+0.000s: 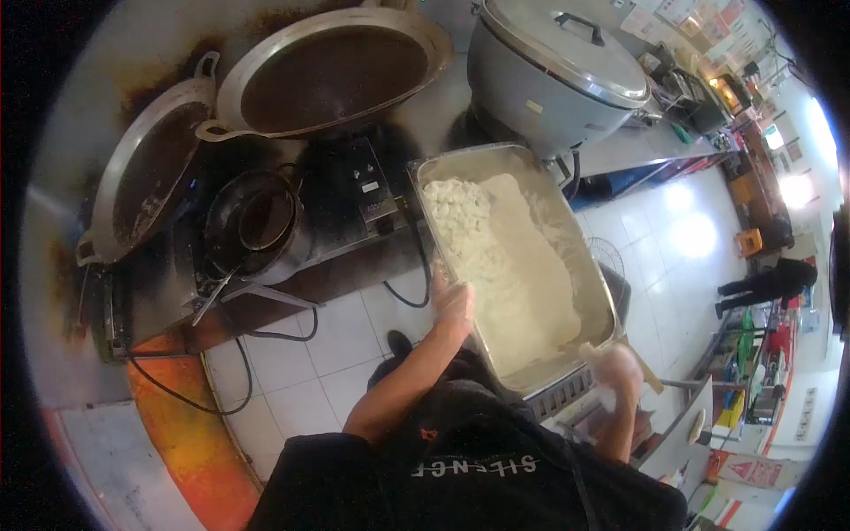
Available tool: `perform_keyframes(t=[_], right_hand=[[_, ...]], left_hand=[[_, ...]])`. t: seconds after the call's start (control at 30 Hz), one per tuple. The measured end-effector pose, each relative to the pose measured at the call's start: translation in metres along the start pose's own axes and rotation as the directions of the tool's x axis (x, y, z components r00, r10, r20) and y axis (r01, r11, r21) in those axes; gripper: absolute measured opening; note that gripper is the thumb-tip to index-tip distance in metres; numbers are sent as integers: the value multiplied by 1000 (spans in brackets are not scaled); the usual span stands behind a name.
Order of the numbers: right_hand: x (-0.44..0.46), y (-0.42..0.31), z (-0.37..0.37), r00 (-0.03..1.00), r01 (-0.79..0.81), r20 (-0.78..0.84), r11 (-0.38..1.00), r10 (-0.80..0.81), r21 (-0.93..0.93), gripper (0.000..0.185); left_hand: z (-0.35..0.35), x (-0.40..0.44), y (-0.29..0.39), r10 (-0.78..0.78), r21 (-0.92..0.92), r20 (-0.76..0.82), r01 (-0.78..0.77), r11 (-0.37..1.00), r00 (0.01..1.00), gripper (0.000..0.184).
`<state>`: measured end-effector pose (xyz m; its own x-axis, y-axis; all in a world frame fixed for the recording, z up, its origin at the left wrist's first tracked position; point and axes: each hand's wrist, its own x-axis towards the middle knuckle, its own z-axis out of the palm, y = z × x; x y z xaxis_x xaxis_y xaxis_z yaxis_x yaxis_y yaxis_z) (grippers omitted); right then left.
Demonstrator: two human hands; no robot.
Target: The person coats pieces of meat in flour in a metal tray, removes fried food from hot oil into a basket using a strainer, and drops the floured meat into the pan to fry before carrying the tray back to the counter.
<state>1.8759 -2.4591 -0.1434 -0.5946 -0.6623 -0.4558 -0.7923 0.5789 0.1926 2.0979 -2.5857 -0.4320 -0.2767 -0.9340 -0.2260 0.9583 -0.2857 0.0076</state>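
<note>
Taking 12 o'clock as straight ahead, we see a deep rectangular metal tray [581,257] a little right of the middle of our view, its long axis running from about 11 to 5 o'clock. It holds pale flour [531,283], with lumpy flour-coated pieces [460,203] heaped at the 11 o'clock end. From the left hand [453,301], the tray's middle lies toward 2 o'clock and the pieces almost at 12; from the right hand [617,367], that middle lies between 10 and 11. The left hand is clearly nearer the pieces.

The left hand sits against the tray's long near-left rim, touching it, its fingers partly hidden, so we cannot tell how far they bend around the edge. The right hand is blurred by the tray's 5 o'clock corner. A wooden stick [652,379] juts out beside it toward 4 o'clock, but we cannot tell whether its fingers close on that, or how far they are spread.

Beyond the tray, a large lidded rice cooker [549,88] stands toward 12 o'clock, and a wide two-handled pan [438,49] toward 11.
</note>
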Motion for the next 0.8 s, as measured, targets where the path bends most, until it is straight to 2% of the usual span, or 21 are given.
perform_keyframes(t=[0.07, 0.1, 0.13, 0.17, 0.2, 0.23, 0.27, 0.33, 0.37, 0.43, 0.5, 0.53, 0.57, 0.6, 0.67, 0.7, 0.77, 0.8], right_hand=[[42, -7, -6, 943, 331, -5, 942, -332, -55, 41], [25, -57, -37, 938, 322, -184, 934, -293, 156, 36], [60, -80, -38, 712, 642, -109, 706, -694, -300, 28], [77, -113, -39, 602, 766, -276, 639, -750, -66, 26], [92, -157, -35, 601, 791, -318, 603, -734, 104, 30], [162, -194, 7, 326, 916, -244, 369, -913, -158, 34], [129, -244, -26, 614, 782, 24, 612, -789, 116, 48], [126, -294, -24, 409, 902, -195, 427, -891, -60, 64], [132, -316, -16, 473, 858, -204, 501, -857, -115, 67], [154, -352, 10, 589, 746, -231, 631, -775, -213, 74], [184, -367, 14, 506, 834, -181, 532, -844, -148, 74], [208, -364, 24, 472, 866, -141, 488, -870, -111, 74], [287, -372, 60, 309, 950, -144, 311, -940, 11, 74], [285, -353, 24, 339, 925, 9, 335, -941, 181, 72], [261, -321, -30, 437, 843, 122, 453, -891, 290, 68], [244, -310, -46, 510, 799, 146, 529, -848, 285, 66], [226, -299, -67, 575, 698, 210, 608, -791, 379, 62], [239, -297, -59, 541, 666, 200, 562, -817, 491, 62]], left_hand=[[-15, 2, 4, -62, -96, 2, 62, 993, 998, 83], [31, -14, 10, -29, 1, -124, 30, 1000, 992, 84], [64, -25, 12, 20, 92, -182, -4, 996, 983, 84], [97, -36, 14, 70, 186, -238, -25, 982, 969, 84], [119, -44, 12, 128, 263, -226, -66, 963, 966, 84], [119, -47, 10, 146, 343, -246, -54, 938, 958, 78], [119, -50, 9, 163, 420, -266, -38, 907, 950, 71], [89, -46, 7, 155, 537, -313, 40, 842, 937, 54], [77, -44, 7, 161, 578, -305, 48, 815, 939, 48], [70, -38, 11, 207, 600, -206, -44, 799, 956, 47], [85, -28, 15, 276, 590, -182, -119, 798, 944, 45], [87, -34, 10, 346, 674, -129, -173, 718, 930, 45], [88, -39, 6, 413, 748, -75, -222, 625, 908, 44], [87, -40, 7, 478, 866, 90, -306, 395, 874, 43], [101, -24, 18, 449, 905, 36, -220, 365, 893, 54], [108, -24, 23, 325, 820, -198, -25, 572, 925, 66], [88, -30, 22, 68, 608, -400, 209, 766, 914, 79], [48, -27, 15, -7, 557, -385, 238, 796, 923, 78]])
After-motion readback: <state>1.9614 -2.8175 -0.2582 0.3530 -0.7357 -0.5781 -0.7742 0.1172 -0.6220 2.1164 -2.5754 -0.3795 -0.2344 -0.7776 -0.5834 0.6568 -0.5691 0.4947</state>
